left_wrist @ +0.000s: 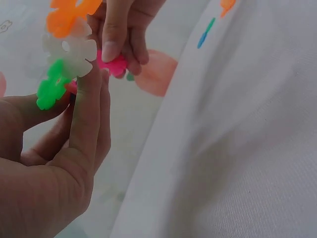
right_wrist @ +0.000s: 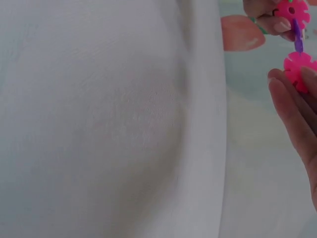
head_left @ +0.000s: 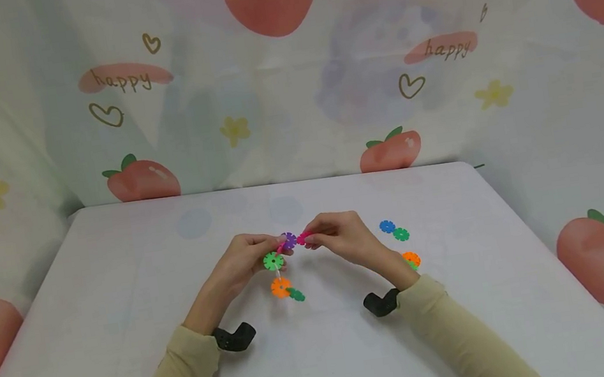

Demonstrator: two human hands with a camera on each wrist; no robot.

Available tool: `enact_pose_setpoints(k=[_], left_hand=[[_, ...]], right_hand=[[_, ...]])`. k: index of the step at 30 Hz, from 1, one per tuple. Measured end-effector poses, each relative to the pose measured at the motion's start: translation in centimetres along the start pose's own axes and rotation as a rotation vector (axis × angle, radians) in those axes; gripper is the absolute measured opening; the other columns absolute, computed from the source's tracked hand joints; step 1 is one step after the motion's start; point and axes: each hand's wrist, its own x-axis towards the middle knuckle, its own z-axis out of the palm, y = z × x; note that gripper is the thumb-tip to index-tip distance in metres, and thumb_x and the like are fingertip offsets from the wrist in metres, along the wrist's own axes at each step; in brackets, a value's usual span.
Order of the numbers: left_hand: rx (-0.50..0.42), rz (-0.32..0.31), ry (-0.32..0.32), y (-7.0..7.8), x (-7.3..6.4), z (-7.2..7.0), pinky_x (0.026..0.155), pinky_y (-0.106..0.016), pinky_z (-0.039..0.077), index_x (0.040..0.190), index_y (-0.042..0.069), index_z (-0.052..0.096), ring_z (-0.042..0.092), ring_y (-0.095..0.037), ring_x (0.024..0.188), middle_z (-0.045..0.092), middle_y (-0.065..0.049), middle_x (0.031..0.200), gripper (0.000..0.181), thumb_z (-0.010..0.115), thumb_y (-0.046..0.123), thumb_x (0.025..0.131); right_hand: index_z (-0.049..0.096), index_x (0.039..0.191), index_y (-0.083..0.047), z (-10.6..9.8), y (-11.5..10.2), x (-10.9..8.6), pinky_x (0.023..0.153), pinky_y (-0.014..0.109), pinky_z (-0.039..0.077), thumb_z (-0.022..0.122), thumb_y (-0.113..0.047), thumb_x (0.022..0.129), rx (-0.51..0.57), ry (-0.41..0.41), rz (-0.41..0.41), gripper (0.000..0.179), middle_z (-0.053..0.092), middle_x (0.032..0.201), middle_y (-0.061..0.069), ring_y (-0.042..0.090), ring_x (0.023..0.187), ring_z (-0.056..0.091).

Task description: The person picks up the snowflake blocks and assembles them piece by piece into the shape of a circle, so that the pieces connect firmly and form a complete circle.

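Note:
Over the middle of the table, my left hand (head_left: 236,263) pinches a chain of plastic snowflake discs near its upper end. A purple disc (head_left: 289,240) sits at that end, joined to a pink disc (right_wrist: 292,11) by the left fingers. Below hang a light green disc (head_left: 273,261), a whitish disc (left_wrist: 68,45), an orange disc (head_left: 280,287) and a dark green disc (head_left: 296,294). Facing it, my right hand (head_left: 346,234) pinches another pink disc (right_wrist: 297,69) between thumb and fingers. In the right wrist view, this disc's edge meets the purple one, seen edge-on.
Right of my right hand lie a blue disc (head_left: 387,226) and a green disc (head_left: 400,234), joined. Nearer, beside the right wrist, is another orange disc (head_left: 412,259) with light green under it. The white-covered table (head_left: 327,365) ends at a patterned cloth backdrop (head_left: 289,100).

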Motion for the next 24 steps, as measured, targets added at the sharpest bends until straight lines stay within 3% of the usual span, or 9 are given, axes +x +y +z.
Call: enact_pose_setpoints(k=[6,11,18,24], left_hand=[[0.003,-0.008,0.032,0.1,-0.1,0.1,0.081,-0.022,0.060,0.122,-0.007,0.071,0.075,-0.017,0.076,0.078,-0.012,0.100,0.033,0.061,0.020,0.105],[0.020,-0.022,0.089,0.3,-0.3,0.5,0.081,-0.022,0.060,0.119,-0.005,0.074,0.076,-0.018,0.074,0.078,-0.014,0.100,0.031,0.063,0.020,0.104],[-0.040,-0.014,0.169,0.0,-0.1,1.0,0.079,-0.025,0.061,0.117,-0.008,0.073,0.075,-0.017,0.069,0.078,-0.014,0.094,0.030,0.063,0.017,0.103],[-0.033,-0.009,0.207,-0.4,-0.1,1.7,0.081,-0.028,0.062,0.115,-0.009,0.074,0.076,-0.017,0.070,0.078,-0.013,0.090,0.029,0.062,0.015,0.103]], right_hand=[[0.076,0.103,-0.004,0.5,-0.4,0.3,0.081,0.029,0.062,0.073,-0.003,0.094,-0.035,0.019,-0.001,0.009,0.078,0.094,0.008,0.015,0.083,0.077],[0.077,0.102,-0.002,0.9,-0.6,0.4,0.079,0.028,0.062,0.074,-0.003,0.093,0.014,0.035,0.008,0.010,0.079,0.094,0.011,0.017,0.081,0.078],[0.077,0.100,-0.001,1.6,-0.7,0.7,0.078,0.028,0.062,0.072,0.001,0.093,0.039,0.046,0.009,0.008,0.079,0.094,0.012,0.019,0.082,0.079],[0.078,0.097,0.001,1.7,-0.5,0.7,0.079,0.029,0.062,0.071,0.004,0.093,0.072,0.058,0.024,0.009,0.078,0.093,0.014,0.021,0.082,0.079]])
